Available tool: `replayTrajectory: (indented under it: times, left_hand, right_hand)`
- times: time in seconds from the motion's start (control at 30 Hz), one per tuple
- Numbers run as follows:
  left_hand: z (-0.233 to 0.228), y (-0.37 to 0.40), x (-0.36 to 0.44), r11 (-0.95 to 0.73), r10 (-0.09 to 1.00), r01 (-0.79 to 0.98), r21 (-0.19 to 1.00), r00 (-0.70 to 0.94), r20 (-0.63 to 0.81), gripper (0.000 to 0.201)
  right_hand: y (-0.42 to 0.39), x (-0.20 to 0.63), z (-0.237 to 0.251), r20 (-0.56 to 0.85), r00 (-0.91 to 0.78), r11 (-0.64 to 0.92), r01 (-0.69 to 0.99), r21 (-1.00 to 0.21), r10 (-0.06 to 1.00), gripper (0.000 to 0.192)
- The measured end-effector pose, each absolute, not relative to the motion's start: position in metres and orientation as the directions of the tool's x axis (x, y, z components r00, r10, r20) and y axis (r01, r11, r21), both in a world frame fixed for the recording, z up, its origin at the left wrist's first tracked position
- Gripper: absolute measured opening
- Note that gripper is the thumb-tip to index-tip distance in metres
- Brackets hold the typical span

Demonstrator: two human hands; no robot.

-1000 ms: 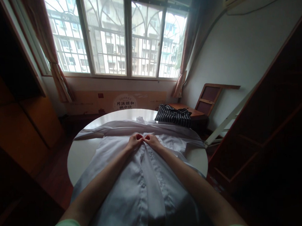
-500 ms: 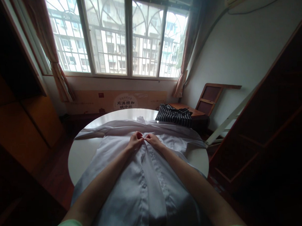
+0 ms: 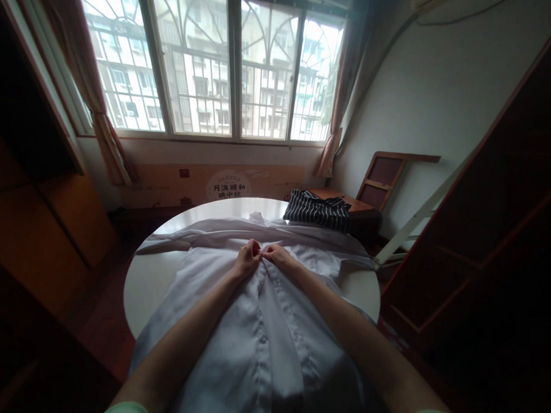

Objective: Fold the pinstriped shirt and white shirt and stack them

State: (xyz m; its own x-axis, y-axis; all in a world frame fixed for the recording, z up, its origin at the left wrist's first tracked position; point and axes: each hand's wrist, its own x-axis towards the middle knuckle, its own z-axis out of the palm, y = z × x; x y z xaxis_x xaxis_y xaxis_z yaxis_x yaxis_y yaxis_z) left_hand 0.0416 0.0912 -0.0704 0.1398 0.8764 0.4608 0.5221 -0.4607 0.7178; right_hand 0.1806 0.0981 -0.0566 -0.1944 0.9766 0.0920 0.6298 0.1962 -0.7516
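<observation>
A white button-up shirt [image 3: 245, 348] lies spread face up over a round white table [image 3: 146, 291], collar toward the window and sleeves stretched out to both sides. My left hand [image 3: 245, 261] and my right hand [image 3: 278, 257] meet at the upper part of the shirt's front placket, just below the collar. Both pinch the fabric there with fingers closed, fingertips nearly touching each other. Several buttons show along the placket nearer to me.
A dark striped garment [image 3: 318, 211] lies folded on a low wooden stand beyond the table's right side, next to a leaning wooden frame [image 3: 384, 177]. Dark wooden cabinets stand close on the left and right. A barred window [image 3: 214, 63] fills the far wall.
My hands stay at the same spot on the placket; the fingers have shifted only slightly. The shirt has not moved.
</observation>
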Motion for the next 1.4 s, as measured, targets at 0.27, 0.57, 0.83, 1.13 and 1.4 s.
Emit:
replayTrajectory:
  times: [0.27, 0.57, 0.83, 1.13, 1.4]
  left_hand:
    - [-0.068, 0.093, 0.040, -0.429, 0.888, 0.631, 0.647, 0.161, 0.432, 0.006]
    - [-0.063, 0.052, 0.015, -0.657, 0.754, 0.614, 0.437, 0.536, 0.380, 0.032]
    - [-0.069, 0.064, 0.002, -0.652, 0.746, 0.575, 0.495, 0.601, 0.286, 0.052]
    - [-0.072, 0.102, 0.009, -0.708, 0.706, 0.596, 0.379, 0.598, 0.379, 0.045]
    - [-0.051, 0.074, 0.023, -0.837, 0.546, 0.437, 0.329, 0.709, 0.446, 0.018]
  right_hand:
    - [0.088, 0.183, -0.047, 0.151, -0.185, 0.235, 0.638, -0.733, 0.971, 0.009]
    - [0.030, 0.208, -0.050, 0.215, -0.560, 0.599, 0.733, -0.322, 0.800, 0.036]
    - [0.025, 0.214, -0.068, 0.177, -0.540, 0.568, 0.789, -0.236, 0.823, 0.058]
    - [0.058, 0.208, -0.063, 0.193, -0.488, 0.523, 0.823, -0.224, 0.851, 0.059]
    - [0.046, 0.205, -0.053, 0.358, -0.616, 0.672, 0.739, -0.046, 0.702, 0.021]
